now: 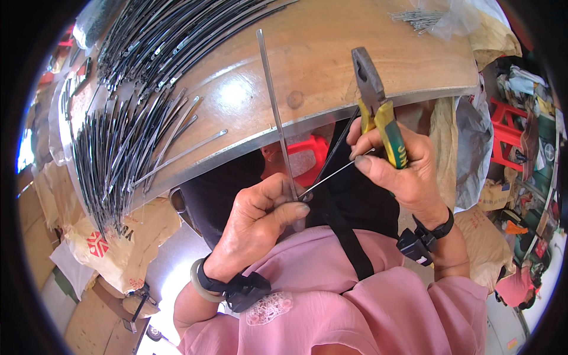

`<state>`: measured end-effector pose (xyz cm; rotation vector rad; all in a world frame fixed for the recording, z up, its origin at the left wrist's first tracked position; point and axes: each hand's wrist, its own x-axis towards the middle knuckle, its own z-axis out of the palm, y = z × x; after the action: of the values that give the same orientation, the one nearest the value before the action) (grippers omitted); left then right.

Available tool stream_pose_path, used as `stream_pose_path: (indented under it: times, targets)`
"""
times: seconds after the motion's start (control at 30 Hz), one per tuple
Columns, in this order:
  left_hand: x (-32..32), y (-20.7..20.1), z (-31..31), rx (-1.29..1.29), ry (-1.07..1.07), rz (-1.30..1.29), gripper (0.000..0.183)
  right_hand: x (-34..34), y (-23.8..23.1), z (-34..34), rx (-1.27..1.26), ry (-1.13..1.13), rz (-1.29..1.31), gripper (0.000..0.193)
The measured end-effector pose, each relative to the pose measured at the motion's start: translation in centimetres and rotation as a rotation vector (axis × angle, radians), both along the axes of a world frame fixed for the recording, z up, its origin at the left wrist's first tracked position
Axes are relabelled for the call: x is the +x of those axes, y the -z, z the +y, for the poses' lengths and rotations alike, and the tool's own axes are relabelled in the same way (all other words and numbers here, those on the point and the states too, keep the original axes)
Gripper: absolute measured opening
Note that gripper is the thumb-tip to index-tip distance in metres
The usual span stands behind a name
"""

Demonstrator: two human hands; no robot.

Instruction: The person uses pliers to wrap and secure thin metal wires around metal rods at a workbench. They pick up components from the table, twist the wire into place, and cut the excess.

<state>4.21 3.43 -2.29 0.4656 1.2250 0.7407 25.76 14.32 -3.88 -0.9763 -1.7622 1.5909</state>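
Observation:
My left hand (254,219) pinches a long flat metal strip (273,94) between thumb and fingers. The strip stands up from the grip and passes over the table edge. Tucked in the palm of my right hand (411,168) is a pair of pliers (380,112) with yellow and green handles, jaws pointing away from me. The same hand's thumb and forefinger grip one end of a thin metal wire (332,176). The wire slants down to the strip at my left fingertips, where its far end is partly hidden.
Dark metal strips (160,47) lie heaped at the table's far left, with a second bundle (112,154) overhanging the left edge. Short thin wires (417,21) lie at the far right by a plastic bag (455,21). A red stool (507,133) stands right of the wooden table (331,65).

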Motion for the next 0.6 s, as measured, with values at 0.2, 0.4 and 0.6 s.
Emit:
stream_pose_path:
  times: [0.2,0.4,0.6]
  targets:
    - [0.0,0.4,-0.1,-0.082,0.073,-0.089,0.003,0.0,-3.0,1.1,0.389,-0.156,-0.286,0.015]
    - [0.0,0.5,-0.5,-0.062,0.101,-0.033,0.004,-0.8,-2.4,3.0,0.741,-0.355,-0.358,0.03]
    - [-0.3,0.5,-0.9,0.018,0.09,0.013,0.016,-0.9,-1.7,2.9,0.773,-0.405,-0.37,0.029]
